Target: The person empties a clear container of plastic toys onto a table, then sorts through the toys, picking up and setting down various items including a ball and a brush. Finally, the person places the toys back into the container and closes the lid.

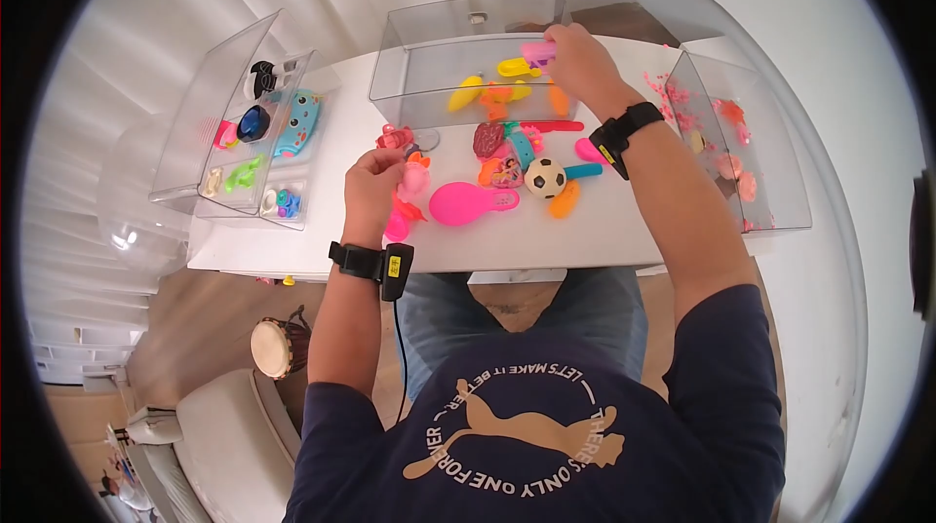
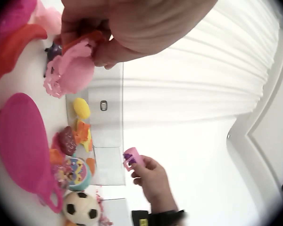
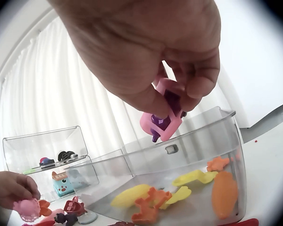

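My right hand point(image 1: 585, 65) pinches a pink and purple toy point(image 1: 537, 54) above the right part of the middle clear bin point(image 1: 419, 84). In the right wrist view that toy point(image 3: 164, 113) is held between thumb and fingers over the bin's rim, with yellow and orange toys point(image 3: 225, 194) lying below. My left hand point(image 1: 372, 193) holds a light pink toy point(image 1: 414, 178) at the left of the toy pile. The left wrist view shows this pink toy point(image 2: 75, 73) with a lacy edge and an orange-red piece point(image 2: 87, 38) beside it, thumb and fingers around them.
A pink paddle-shaped toy point(image 1: 466, 203), a soccer ball point(image 1: 545, 178) and a brown-red piece point(image 1: 488, 140) lie before the bin. At the left stands a clear two-part container point(image 1: 185, 167) with a blue toy point(image 1: 299, 123); at the right, a clear bin point(image 1: 780, 201) with pink toys.
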Demonstrator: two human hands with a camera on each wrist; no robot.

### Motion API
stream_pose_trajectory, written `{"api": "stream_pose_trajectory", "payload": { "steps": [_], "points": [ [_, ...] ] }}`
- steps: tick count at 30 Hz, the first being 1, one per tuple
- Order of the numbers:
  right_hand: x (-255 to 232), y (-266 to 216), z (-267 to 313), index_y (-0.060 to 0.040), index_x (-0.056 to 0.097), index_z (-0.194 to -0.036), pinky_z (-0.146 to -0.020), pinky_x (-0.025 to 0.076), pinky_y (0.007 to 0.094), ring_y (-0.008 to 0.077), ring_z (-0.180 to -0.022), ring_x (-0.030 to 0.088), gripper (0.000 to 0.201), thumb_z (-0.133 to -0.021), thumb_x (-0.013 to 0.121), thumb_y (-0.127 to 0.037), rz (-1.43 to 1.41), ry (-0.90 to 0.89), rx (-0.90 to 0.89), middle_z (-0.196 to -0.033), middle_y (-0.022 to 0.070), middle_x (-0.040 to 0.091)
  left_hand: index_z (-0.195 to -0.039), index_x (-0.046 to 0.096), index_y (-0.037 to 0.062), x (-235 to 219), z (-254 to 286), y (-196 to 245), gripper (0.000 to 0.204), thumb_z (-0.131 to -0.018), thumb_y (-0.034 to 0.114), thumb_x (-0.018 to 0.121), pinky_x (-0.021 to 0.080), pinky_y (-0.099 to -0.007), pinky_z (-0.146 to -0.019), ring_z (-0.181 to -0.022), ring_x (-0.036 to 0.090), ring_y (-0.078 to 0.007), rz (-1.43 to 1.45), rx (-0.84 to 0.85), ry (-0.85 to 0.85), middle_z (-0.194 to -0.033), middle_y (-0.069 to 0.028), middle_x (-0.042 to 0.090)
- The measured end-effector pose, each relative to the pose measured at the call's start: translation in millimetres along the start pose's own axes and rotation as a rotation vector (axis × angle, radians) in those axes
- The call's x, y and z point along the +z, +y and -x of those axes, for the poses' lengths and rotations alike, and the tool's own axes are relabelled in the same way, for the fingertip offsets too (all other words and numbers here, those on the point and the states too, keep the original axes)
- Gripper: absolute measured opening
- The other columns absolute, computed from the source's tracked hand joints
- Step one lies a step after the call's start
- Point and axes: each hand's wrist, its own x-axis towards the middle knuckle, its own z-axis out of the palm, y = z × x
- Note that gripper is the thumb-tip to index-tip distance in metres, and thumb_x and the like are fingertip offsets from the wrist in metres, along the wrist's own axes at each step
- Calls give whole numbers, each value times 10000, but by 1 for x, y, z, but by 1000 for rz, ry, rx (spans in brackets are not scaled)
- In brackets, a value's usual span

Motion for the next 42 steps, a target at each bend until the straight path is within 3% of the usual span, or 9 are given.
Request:
{"api": "stream_pose_trajectory", "payload": {
  "steps": [5,8,11,13,18,27,30,36,42],
  "points": [
    [3,8,1,-47,609,-1179,-903,503,415,350,-1040,607,341,-839,637,-64,-11,9,-13,-1137,147,610,-1057,641,-33,4,1,4,181,-880,3,655,499,-240,-670,-774,611,-121,408,-81,-45,-933,-58,661],
    [4,2,9,-61,637,-1131,-879,517,422,348,-1027,615,292,-844,589,-71,12,245,-120,-1132,143,620,-1050,639,-19,14,9,17,167,-883,-3,652,498,-239,-690,-803,611,-122,495,-97,-66,-950,-62,655],
    [-2,-22,22,-67,641,-1136,-874,516,423,336,-1041,609,318,-824,632,-124,-184,152,-240,-1120,130,619,-1034,640,-9,19,16,25,152,-883,-16,647,505,-247,-710,-824,618,-131,553,-116,-102,-949,-61,655],
    [-5,-54,37,-68,641,-1135,-855,521,428,314,-1039,611,366,-788,692,-173,-281,-106,-297,-1098,120,617,-1022,639,-4,25,20,31,138,-886,-23,642,512,-254,-714,-828,625,-137,607,-128,-108,-945,-60,654],
    [2,-113,99,-75,633,-1117,-779,546,403,289,-948,628,404,-750,742,-205,-358,-66,-605,-1062,83,613,-1006,626,-4,36,27,30,105,-905,-30,613,529,-268,-716,-824,641,-149,711,-116,-131,-948,-74,656],
    [25,-112,115,-39,633,-1086,-762,526,389,310,-930,613,305,-792,688,-101,-452,-76,-581,-984,97,649,-1037,600,-10,44,43,28,112,-928,-21,577,540,-281,-725,-812,644,-173,769,-143,-87,-954,-107,649],
    [12,-96,112,-12,643,-1038,-754,528,353,266,-881,653,201,-870,657,-121,-587,-9,-387,-989,89,684,-1044,593,-17,36,49,22,122,-924,-28,569,545,-292,-733,-812,644,-179,692,-106,-67,-958,-113,645],
    [-45,-9,122,-11,688,-1070,-645,452,225,85,-759,592,282,-998,550,-246,-1039,86,374,-913,33,676,-1053,593,-17,-20,72,-12,146,-911,-36,569,552,-303,-758,-840,639,-176,608,-113,131,-960,-103,636],
    [-32,62,185,1,661,-1027,-509,379,260,97,-594,496,301,-998,525,-266,-1299,257,614,-764,27,605,-1062,591,-18,-59,80,-35,165,-910,-59,542,550,-297,-755,-858,629,-179,586,-162,235,-993,-102,625]
  ]
}}
